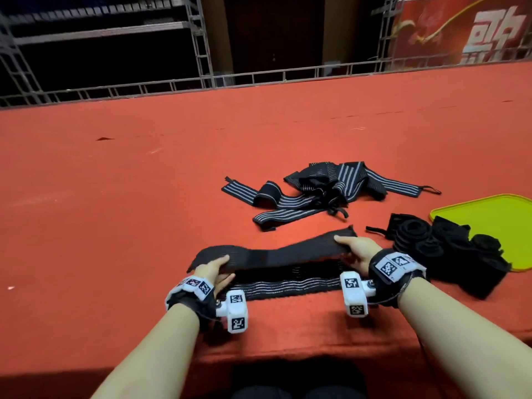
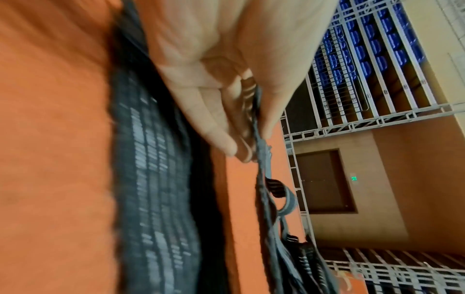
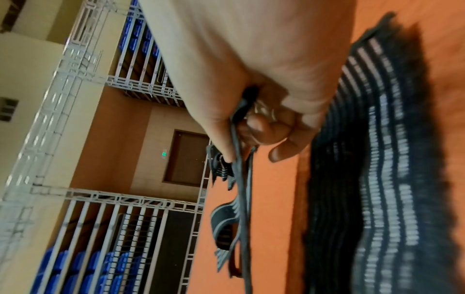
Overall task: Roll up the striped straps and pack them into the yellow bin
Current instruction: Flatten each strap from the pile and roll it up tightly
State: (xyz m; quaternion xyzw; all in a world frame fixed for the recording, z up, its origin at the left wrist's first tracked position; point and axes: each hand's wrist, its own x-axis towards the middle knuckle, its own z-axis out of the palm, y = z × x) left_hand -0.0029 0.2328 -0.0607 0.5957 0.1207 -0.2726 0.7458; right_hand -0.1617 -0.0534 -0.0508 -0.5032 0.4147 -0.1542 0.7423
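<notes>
A long black elastic strap with thin grey stripes (image 1: 276, 256) is stretched between both hands just above the red felt-covered desk (image 1: 144, 182), near its front edge. Part of the strap lies flat on the desk below the lifted span, stripes up, and runs between the two wrists. The left hand (image 1: 214, 272) grasps the strap's left end: in the left wrist view the thumb lies on one face and the fingers (image 2: 216, 127) on the other, pinching the fabric edge-on. The right hand (image 1: 355, 250) grasps the strap's right end in the same way; in the right wrist view its fingers (image 3: 264, 129) curl under the fabric with the thumb on top. Both forearms reach forward from the desk's front edge, palms turned inward, each wrist wearing a black band with white marker blocks.

Beyond the held strap, farther from the front edge, lies a loose tangled heap of black grey-striped straps (image 1: 325, 191). To the right of the held strap, a cluster of rolled-up black straps (image 1: 449, 249) sits partly on the desk and partly over the near edge of the flat yellow-green plastic bin (image 1: 495, 220), which lies at the desk's right side. A grey metal truss railing (image 1: 201, 82) runs along the desk's far edge.
</notes>
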